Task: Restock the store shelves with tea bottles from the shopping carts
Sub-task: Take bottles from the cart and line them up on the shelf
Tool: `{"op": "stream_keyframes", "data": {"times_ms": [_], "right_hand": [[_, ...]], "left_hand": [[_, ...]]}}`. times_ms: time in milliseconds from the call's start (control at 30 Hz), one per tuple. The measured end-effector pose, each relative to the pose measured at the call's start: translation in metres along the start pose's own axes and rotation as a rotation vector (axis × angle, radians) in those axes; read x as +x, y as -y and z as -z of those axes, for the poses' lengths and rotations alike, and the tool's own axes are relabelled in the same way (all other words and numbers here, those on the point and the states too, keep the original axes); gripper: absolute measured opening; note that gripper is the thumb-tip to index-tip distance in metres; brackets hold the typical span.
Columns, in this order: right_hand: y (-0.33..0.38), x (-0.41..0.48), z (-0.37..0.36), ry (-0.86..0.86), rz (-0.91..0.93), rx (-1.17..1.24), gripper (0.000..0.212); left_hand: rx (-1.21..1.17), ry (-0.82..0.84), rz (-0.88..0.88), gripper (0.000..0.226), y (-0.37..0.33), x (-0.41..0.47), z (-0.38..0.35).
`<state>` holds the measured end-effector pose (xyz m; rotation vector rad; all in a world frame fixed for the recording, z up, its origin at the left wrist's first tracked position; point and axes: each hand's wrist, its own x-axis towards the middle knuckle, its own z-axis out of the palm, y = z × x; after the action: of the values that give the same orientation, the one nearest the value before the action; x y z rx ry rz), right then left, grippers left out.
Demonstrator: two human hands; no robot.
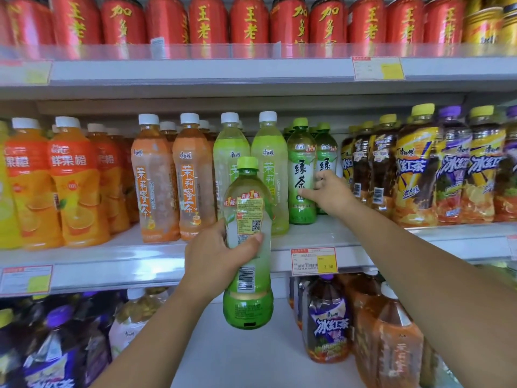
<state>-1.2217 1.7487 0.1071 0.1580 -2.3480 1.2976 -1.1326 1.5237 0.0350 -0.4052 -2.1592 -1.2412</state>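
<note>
Bottle [248, 247] upright in front of the shelf [140, 264], left hand [212, 261] fingers wrapped round its middle. Right hand [330, 194] reaches among shelved green teas [301, 169]; its grip is unclear.

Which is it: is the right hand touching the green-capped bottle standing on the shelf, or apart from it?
Touching. The head view shows the right hand with its thumb on the shelf bottle, fingers curled round its side.
</note>
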Motion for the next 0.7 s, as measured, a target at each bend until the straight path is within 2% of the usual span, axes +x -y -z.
{"op": "stream_keyframes", "data": {"times_ms": [200,267,367,400,467,567,633,700], "right_hand": [[0.002,-0.005,-0.002,0.025,-0.005,0.021,0.068],[0.004,-0.012,0.003,-0.021,0.009,0.0,0.067],[0.015,-0.051,0.011,-0.142,0.166,0.009,0.047],[0.017,-0.071,0.011,-0.136,0.227,0.006,0.039],[0.018,-0.117,0.008,-0.013,0.295,-0.001,0.03],[0.014,-0.169,-0.009,0.22,0.271,0.04,0.049],[0.014,-0.187,-0.021,0.296,0.23,0.153,0.06],[0.014,-0.195,-0.032,0.319,0.216,0.275,0.074]], "left_hand": [[0.005,0.009,0.01,0.037,-0.001,0.0,0.0],[-0.009,0.017,0.028,0.036,-0.003,0.0,0.001],[-0.054,0.047,0.061,0.038,-0.004,-0.001,0.005],[-0.097,0.077,0.07,0.039,-0.006,-0.002,0.007],[-0.217,0.138,0.109,0.039,-0.01,-0.003,0.011],[-0.297,0.179,0.111,0.049,-0.022,-0.008,0.01],[-0.279,0.182,0.07,0.064,-0.031,-0.012,0.002],[-0.273,0.158,0.089,0.067,-0.04,-0.017,-0.008]]}}
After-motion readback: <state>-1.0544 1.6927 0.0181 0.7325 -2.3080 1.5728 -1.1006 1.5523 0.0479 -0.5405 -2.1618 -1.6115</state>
